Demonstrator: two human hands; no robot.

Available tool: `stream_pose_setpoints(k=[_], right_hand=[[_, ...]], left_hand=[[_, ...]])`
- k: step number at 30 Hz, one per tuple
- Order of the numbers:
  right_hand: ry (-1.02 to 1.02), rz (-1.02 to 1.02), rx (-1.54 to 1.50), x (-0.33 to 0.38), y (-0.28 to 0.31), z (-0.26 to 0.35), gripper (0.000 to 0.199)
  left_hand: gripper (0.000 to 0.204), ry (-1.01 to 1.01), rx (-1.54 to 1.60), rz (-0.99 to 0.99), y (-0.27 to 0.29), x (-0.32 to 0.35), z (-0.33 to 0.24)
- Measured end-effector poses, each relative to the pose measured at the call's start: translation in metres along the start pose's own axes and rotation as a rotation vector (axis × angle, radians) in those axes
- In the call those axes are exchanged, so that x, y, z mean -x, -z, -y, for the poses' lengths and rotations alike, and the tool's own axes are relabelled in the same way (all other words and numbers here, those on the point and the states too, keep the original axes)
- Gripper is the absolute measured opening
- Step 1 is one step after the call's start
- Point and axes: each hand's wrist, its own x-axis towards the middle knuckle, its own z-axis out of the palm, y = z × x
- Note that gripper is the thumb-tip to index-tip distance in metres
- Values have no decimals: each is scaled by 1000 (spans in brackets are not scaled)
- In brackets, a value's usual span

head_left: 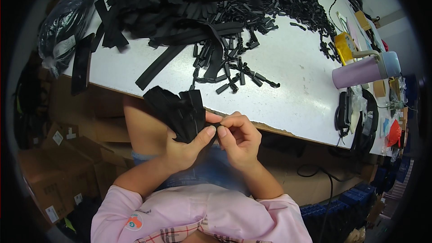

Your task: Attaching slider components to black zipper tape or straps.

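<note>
Your left hand (182, 150) grips a bunch of black straps (180, 110) at frame centre, thumb pressed against them. Your right hand (238, 137) pinches a small black piece beside them, below the table (288, 58) edge.

A bundle of black fabric strips (180, 110) stands upright, fanned out, just below the table edge.

Garment-trim workshop, white worktable (288, 58) heaped with black straps (180, 0), cardboard boxes (49, 184)

Black straps (180, 110), white table (288, 63) (lilac flask (360, 72)).
</note>
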Motion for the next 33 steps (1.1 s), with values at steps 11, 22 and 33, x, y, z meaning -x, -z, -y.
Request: stream_pose_setpoints(k=[11,22,33], right_hand=[[-287,146,-226,2,6,0,6],[105,126,206,-12,4,7,13],[206,99,335,-9,5,9,17]], left_hand=[[18,-59,-248,100,21,4,2],[8,-51,-196,-38,17,5,3],[16,93,-81,-27,15,7,6]])
